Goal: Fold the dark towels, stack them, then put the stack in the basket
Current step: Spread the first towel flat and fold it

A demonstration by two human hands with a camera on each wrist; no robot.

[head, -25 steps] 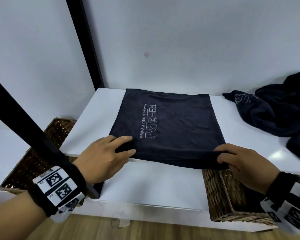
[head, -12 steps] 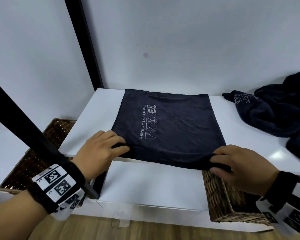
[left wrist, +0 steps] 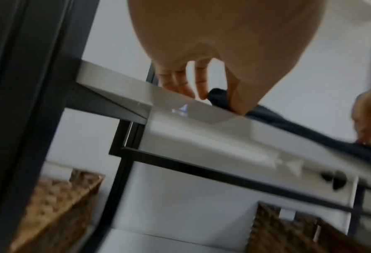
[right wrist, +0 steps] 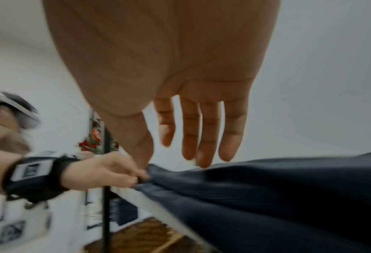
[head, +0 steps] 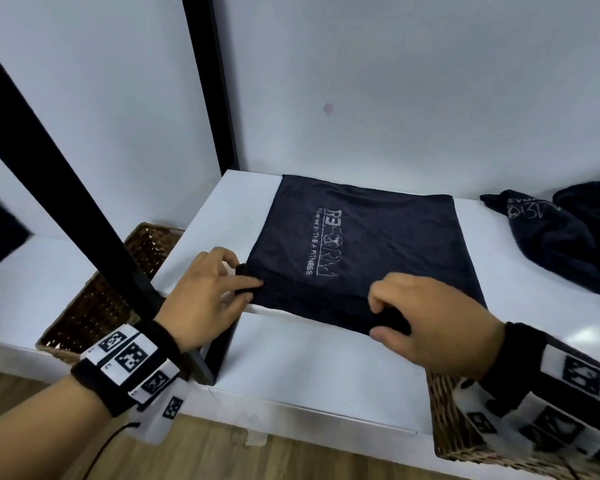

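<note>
A dark towel (head: 364,251) with a pale logo lies folded flat on the white shelf (head: 219,209); its near edge overhangs the shelf's front. My left hand (head: 246,277) pinches the towel's near-left corner between thumb and fingers, also seen in the left wrist view as my left hand (left wrist: 219,97) on the towel (left wrist: 288,123). My right hand (head: 378,315) hovers at the middle of the near edge. In the right wrist view its fingers (right wrist: 204,137) hang almost straight just above the towel (right wrist: 266,188), holding nothing.
A crumpled dark towel pile (head: 568,237) lies on the shelf at the right. One wicker basket (head: 94,299) sits lower left, another wicker basket (head: 444,427) lower right under my right wrist. A black frame post (head: 84,202) slants past my left wrist.
My right hand has let go of the near-right corner and slid left along the near edge. My left hand has gone from resting on the near-left corner to pinching it.
</note>
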